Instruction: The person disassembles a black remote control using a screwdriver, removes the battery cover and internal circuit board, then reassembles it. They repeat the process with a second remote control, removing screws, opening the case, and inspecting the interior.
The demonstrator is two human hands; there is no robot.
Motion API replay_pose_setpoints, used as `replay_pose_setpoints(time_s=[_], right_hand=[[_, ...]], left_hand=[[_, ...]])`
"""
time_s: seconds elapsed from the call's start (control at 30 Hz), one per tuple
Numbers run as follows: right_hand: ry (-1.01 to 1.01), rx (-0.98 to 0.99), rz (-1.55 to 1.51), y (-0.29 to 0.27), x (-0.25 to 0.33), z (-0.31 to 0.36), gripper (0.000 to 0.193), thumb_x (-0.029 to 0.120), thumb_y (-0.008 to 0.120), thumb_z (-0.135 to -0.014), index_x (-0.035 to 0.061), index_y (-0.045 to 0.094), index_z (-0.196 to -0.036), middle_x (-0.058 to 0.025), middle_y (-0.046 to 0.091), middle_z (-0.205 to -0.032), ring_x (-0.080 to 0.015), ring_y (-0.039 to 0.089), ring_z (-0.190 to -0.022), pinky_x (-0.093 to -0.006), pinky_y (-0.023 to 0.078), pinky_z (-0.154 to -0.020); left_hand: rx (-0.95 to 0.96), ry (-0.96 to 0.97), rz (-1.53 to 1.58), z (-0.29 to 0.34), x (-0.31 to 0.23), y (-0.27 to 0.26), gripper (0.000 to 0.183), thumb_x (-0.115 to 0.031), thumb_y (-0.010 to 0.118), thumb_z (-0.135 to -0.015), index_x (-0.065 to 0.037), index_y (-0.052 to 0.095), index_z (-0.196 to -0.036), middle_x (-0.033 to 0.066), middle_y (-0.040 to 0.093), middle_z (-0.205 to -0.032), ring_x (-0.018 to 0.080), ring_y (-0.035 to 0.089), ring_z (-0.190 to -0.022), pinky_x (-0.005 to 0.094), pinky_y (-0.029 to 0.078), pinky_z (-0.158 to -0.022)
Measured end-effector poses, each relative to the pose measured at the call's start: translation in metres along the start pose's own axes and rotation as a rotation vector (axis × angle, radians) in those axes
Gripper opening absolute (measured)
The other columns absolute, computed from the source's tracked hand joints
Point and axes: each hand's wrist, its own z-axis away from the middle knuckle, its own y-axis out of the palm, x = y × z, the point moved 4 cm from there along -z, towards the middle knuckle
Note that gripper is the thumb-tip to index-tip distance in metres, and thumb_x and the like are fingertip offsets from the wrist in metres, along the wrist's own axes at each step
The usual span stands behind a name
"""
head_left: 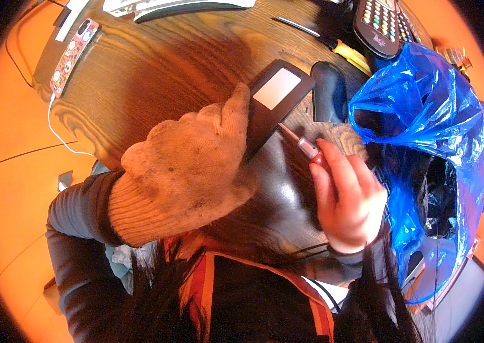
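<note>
My left hand [182, 171], in a tan knitted work glove, grips a flat black case [262, 111] with a pale rectangular panel [277, 88] on its face. The case is tilted above the wooden table. My bare right hand [347, 191] pinches a small screwdriver [307, 150] with a reddish handle and a thin shaft. Its tip meets the right-hand edge of the case; whether it sits in a screw or slot, I cannot tell. Just beyond the case lies a black, round-ended piece [329, 91]. The gloved fingers under the case are hidden.
A crumpled blue plastic bag [425, 108] fills the right side. Near it lie a yellow-handled screwdriver [350, 56] and a dark keypad device [376, 28] with coloured keys. At the left, a phone in a patterned case [74, 57] has a white cable [53, 123] attached.
</note>
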Motion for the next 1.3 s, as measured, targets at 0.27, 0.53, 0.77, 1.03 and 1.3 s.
replay_pose_setpoints(time_s=[0.27, 0.53, 0.77, 1.03, 1.3], right_hand=[[0.023, 0.091, 0.005, -0.006, 0.002, 0.001, 0.029, 0.015, 0.071, -0.080, 0.0088, 0.064, -0.108, -0.0097, 0.059, -0.071, -0.0265, 0.061, -0.057, -0.0356, 0.049, -0.050], [-0.125, 0.177, 0.286, -0.074, 0.022, 0.008, 0.048, 0.009, 0.078, -0.060, 0.0092, 0.069, -0.108, -0.0028, 0.060, -0.074, -0.0161, 0.056, -0.057, -0.0304, 0.041, -0.054], [-0.121, 0.130, 0.181, -0.081, 0.010, 0.003, 0.038, -0.001, 0.072, -0.068, 0.0010, 0.069, -0.105, -0.0081, 0.060, -0.074, -0.0200, 0.054, -0.060, -0.0302, 0.042, -0.057], [-0.211, -0.010, 0.285, -0.066, 0.012, -0.003, 0.043, 0.001, 0.077, -0.057, 0.0080, 0.073, -0.099, -0.0042, 0.055, -0.073, -0.0174, 0.051, -0.060, -0.0294, 0.041, -0.054], [-0.110, 0.049, 0.529, -0.027, 0.029, 0.017, 0.038, 0.009, 0.072, -0.075, 0.0125, 0.068, -0.113, -0.0054, 0.051, -0.073, -0.0168, 0.054, -0.056, -0.0287, 0.045, -0.048]], left_hand=[[0.074, -0.049, -0.041, -0.002, -0.005, -0.004, 0.083, -0.018, 0.066, -0.073, 0.003, 0.023, -0.140, 0.0258, 0.059, -0.104, 0.0414, 0.061, -0.091, 0.0465, 0.051, -0.079], [0.120, 0.187, -0.027, -0.003, 0.015, -0.009, 0.070, -0.010, 0.056, -0.072, -0.003, 0.033, -0.138, 0.0261, 0.060, -0.098, 0.0431, 0.060, -0.088, 0.0476, 0.050, -0.075], [0.029, 0.265, 0.023, -0.005, 0.021, -0.012, 0.067, -0.005, 0.049, -0.071, -0.002, 0.035, -0.136, 0.0259, 0.059, -0.093, 0.0439, 0.060, -0.084, 0.0478, 0.050, -0.072], [0.000, 0.297, 0.004, -0.004, 0.018, -0.012, 0.066, -0.008, 0.053, -0.073, 0.000, 0.035, -0.136, 0.0256, 0.060, -0.096, 0.0417, 0.061, -0.085, 0.0465, 0.051, -0.074], [0.054, 0.057, -0.046, 0.000, 0.007, -0.001, 0.072, -0.012, 0.057, -0.075, 0.000, 0.028, -0.139, 0.0266, 0.059, -0.103, 0.0419, 0.060, -0.091, 0.0469, 0.050, -0.079]])
